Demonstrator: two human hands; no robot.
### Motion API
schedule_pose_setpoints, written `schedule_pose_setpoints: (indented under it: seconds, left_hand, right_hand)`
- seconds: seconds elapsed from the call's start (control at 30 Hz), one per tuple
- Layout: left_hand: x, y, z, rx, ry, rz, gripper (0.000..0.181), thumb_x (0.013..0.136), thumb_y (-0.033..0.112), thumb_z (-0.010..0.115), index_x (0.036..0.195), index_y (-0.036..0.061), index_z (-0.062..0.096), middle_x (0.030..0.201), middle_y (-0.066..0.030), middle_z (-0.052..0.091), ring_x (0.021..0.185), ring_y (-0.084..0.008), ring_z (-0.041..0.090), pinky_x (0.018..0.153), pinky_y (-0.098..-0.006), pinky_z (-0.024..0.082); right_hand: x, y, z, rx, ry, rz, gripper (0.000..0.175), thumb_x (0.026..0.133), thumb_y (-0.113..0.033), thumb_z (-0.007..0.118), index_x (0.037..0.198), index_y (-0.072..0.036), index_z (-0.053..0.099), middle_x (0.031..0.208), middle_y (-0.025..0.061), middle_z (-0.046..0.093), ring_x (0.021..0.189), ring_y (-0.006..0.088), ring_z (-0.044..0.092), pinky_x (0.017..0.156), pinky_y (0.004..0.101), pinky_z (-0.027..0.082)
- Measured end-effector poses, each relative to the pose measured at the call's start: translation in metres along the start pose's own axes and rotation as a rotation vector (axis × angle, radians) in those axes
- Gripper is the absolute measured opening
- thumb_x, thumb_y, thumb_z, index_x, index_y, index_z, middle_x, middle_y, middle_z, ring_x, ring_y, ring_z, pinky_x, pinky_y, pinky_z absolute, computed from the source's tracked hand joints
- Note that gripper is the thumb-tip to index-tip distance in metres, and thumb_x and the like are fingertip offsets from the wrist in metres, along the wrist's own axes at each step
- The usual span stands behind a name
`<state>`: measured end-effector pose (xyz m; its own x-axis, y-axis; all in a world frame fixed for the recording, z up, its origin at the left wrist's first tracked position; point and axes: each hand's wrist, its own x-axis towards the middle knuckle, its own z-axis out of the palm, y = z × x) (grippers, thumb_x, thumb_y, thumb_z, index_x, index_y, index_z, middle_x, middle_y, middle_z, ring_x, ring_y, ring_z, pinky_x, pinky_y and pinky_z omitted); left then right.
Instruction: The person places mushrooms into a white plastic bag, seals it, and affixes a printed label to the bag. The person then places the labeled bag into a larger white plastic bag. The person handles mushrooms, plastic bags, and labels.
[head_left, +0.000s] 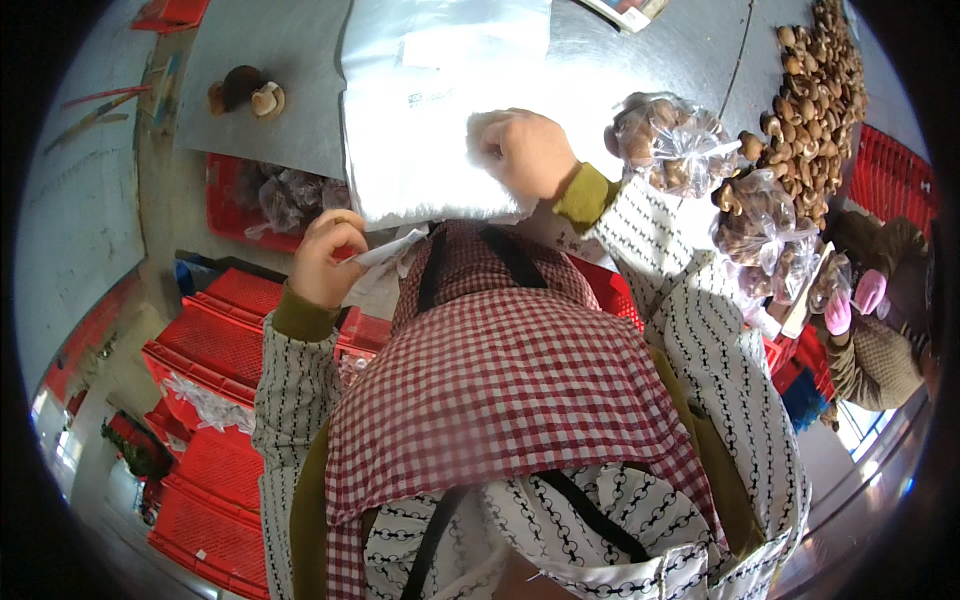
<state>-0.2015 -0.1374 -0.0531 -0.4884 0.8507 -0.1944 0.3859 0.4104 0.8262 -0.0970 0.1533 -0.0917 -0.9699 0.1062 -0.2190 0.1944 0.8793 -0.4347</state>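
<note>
A stack of clear plastic bags (420, 157) lies on the metal table before me, bright with glare. My right hand (529, 154) rests on the stack's right side with its fingers curled. Glare and blur hide whether its fingertips pinch a bag. At the stack's near left corner, my left hand (328, 259) grips a thin white strip (391, 247), paper or plastic, between thumb and fingers. To the right of my right hand sits a tied clear bag of mushrooms (675, 146). Another filled bag (765, 229) stands nearer the table's right edge.
Loose mushrooms (814, 120) are heaped at the far right; a few mushrooms (251, 91) lie at left. A red crate (225, 199) with bagged mushrooms sits below the table edge. Red crates (217, 352) are stacked at my left. Another person's pink-gloved hands (851, 300) are at right.
</note>
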Motion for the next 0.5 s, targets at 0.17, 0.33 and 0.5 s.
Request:
schedule_pose_setpoints:
  seconds: [0.17, 0.33, 0.5]
  left_hand:
    - [0.005, 0.019, -0.003, -0.519, -0.092, -0.385, 0.008, 0.078, -0.006, 0.064, 0.081, -0.0002, 0.059, 0.098, -0.0087, 0.065, 0.092, -0.0169, 0.062, 0.082, -0.0289, 0.048]
    - [0.042, 0.0, 0.02, -0.478, 0.085, -0.309, 0.024, 0.086, 0.002, 0.056, 0.108, -0.0026, 0.065, 0.096, -0.008, 0.068, 0.087, -0.0135, 0.063, 0.077, -0.026, 0.049]
    - [0.096, -0.016, 0.014, -0.404, 0.393, -0.436, 0.022, 0.089, 0.011, 0.061, 0.101, -0.0072, 0.065, 0.089, -0.0059, 0.068, 0.076, -0.0106, 0.06, 0.068, -0.0248, 0.047]
  right_hand:
    - [0.035, 0.018, -0.03, 0.305, -0.192, 0.158, 0.023, 0.074, -0.023, 0.065, 0.087, -0.004, 0.072, 0.079, 0.0158, 0.068, 0.072, 0.0288, 0.065, 0.071, 0.0375, 0.053]
    - [0.031, 0.065, -0.096, 0.242, 0.93, 0.343, 0.024, 0.087, -0.013, 0.055, 0.103, 0.003, 0.063, 0.096, 0.0221, 0.066, 0.091, 0.034, 0.063, 0.085, 0.0408, 0.047]
    - [0.012, -0.032, -0.023, 0.753, 0.304, 0.068, 0.012, 0.085, -0.008, 0.06, 0.095, -0.004, 0.063, 0.081, 0.0074, 0.064, 0.075, 0.0154, 0.061, 0.071, 0.0297, 0.051]
